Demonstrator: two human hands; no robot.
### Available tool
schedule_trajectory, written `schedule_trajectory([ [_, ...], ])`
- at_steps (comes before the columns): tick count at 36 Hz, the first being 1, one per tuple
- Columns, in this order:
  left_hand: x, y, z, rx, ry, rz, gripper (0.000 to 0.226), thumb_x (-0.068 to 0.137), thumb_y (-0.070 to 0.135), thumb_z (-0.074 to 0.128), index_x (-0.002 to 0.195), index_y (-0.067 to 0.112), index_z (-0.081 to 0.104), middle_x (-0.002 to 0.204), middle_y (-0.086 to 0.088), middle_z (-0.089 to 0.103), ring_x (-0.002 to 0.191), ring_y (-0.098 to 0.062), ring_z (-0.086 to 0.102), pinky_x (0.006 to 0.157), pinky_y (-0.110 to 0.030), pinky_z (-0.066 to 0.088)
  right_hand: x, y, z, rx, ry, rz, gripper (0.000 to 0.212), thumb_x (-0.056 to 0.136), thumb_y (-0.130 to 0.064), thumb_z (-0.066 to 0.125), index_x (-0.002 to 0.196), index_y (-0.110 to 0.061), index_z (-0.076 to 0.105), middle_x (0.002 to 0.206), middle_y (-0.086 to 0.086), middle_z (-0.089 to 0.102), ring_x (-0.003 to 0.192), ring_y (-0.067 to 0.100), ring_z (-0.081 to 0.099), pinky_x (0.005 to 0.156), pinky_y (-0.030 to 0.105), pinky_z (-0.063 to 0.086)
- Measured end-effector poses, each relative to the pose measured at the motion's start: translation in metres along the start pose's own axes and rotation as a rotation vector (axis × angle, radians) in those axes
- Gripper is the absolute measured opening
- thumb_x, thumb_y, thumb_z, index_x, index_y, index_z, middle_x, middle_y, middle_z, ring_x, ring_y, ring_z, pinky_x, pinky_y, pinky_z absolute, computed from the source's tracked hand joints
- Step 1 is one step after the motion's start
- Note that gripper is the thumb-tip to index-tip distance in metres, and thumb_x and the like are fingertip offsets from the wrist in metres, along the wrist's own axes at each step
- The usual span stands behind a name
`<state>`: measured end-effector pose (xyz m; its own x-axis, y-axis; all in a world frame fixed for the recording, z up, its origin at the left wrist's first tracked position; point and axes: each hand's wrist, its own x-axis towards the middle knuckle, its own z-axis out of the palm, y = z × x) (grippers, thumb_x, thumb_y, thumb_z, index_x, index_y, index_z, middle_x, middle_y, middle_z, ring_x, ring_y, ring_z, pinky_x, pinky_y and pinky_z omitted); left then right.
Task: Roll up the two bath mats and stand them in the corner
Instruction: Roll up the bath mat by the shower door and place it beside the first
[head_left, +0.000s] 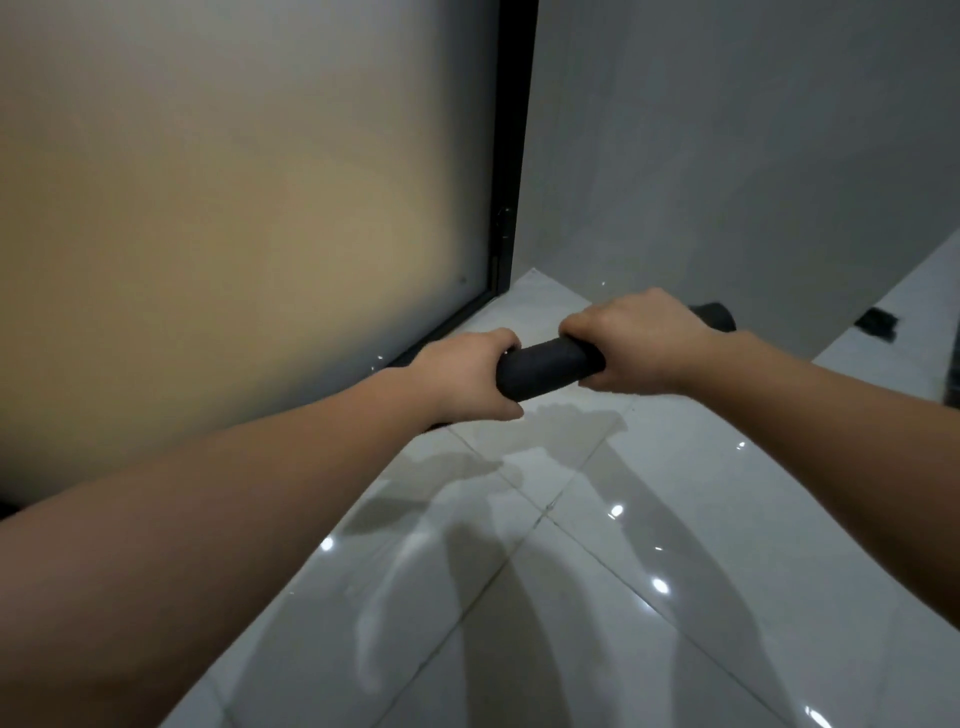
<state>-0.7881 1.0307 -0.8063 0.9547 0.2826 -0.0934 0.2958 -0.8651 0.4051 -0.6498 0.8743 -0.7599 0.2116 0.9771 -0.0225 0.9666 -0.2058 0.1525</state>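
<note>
Both hands — left hand (467, 371), right hand (634, 340) — grip one rolled dark mat (545, 366) held level near the corner (519, 280) — not yet stood up, second mat unseen

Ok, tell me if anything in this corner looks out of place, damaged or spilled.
Nothing stands out. Both hands, left and right, grip one rolled dark mat, held roughly level above the glossy tiled floor. The floor's bright spots are reflections. A small dark object by the wall is too blurred to identify.

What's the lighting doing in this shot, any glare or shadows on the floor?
Head view: dim, with a warm glow through the frosted glass panel; bright glare spots on the glossy floor tiles; soft arm shadows and reflections below the rolled mat; edges bend from the wide lens.
</note>
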Motion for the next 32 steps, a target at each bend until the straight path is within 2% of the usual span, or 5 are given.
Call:
schedule_trajectory([
  [8, 0.003, 0.013, 0.016, -0.485, 0.156, -0.056, 0.043, 0.066, 0.029, 0.077, 0.103, 0.028, 0.056, 0.09, 0.002, 0.065, 0.082, -0.016, 0.062, 0.076, -0.038, 0.053, -0.006, 0.015, -0.056, -0.28, 0.191, 0.008, 0.066, 0.07, -0.075, 0.047, 0.105, -0.021, 0.059, 0.102, 0.004, 0.062, 0.094, 0.029, 0.057, 0.089, 0.04, 0.038],
  [13, 0.007, 0.031, 0.016, -0.595, 0.267, -0.04, 0.046, 0.068, 0.033, 0.077, 0.104, 0.036, 0.049, 0.096, 0.008, 0.062, 0.088, -0.012, 0.06, 0.074, -0.031, 0.05, -0.017, 0.03, -0.095, 0.168, 0.637, 0.287, 0.048, 0.091, -0.046, 0.047, 0.12, -0.01, 0.057, 0.121, 0.013, 0.058, 0.111, 0.03, 0.052, 0.094, 0.042, 0.04],
  [17, 0.003, 0.031, 0.021, -0.694, 0.336, -0.032, 0.046, 0.066, 0.036, 0.077, 0.099, 0.047, 0.047, 0.094, 0.018, 0.061, 0.086, 0.001, 0.059, 0.07, -0.022, 0.046, -0.012, 0.018, -0.111, 0.675, 0.779, 0.335, 0.027, 0.091, -0.031, 0.057, 0.103, -0.009, 0.067, 0.095, 0.007, 0.066, 0.083, 0.011, 0.059, 0.075, 0.026, 0.05],
  [21, 0.005, 0.027, 0.02, -0.744, 0.38, -0.066, 0.05, 0.06, 0.04, 0.078, 0.094, 0.054, 0.046, 0.089, 0.025, 0.061, 0.083, 0.007, 0.058, 0.068, -0.02, 0.046, 0.001, 0.0, -0.118, 0.848, 0.952, 0.187, 0.023, 0.089, -0.021, 0.06, 0.086, -0.001, 0.07, 0.079, 0.01, 0.067, 0.069, 0.017, 0.06, 0.066, 0.03, 0.05],
  [32, -0.022, 0.002, 0.039, -0.773, 0.274, -0.155, 0.058, 0.065, 0.037, 0.076, 0.113, 0.038, 0.043, 0.107, 0.01, 0.061, 0.099, -0.005, 0.058, 0.084, -0.035, 0.051, 0.039, -0.044, -0.097, 0.533, 0.526, -0.103, 0.028, 0.094, -0.023, 0.047, 0.098, -0.002, 0.066, 0.092, 0.016, 0.066, 0.087, 0.03, 0.06, 0.076, 0.043, 0.048],
])
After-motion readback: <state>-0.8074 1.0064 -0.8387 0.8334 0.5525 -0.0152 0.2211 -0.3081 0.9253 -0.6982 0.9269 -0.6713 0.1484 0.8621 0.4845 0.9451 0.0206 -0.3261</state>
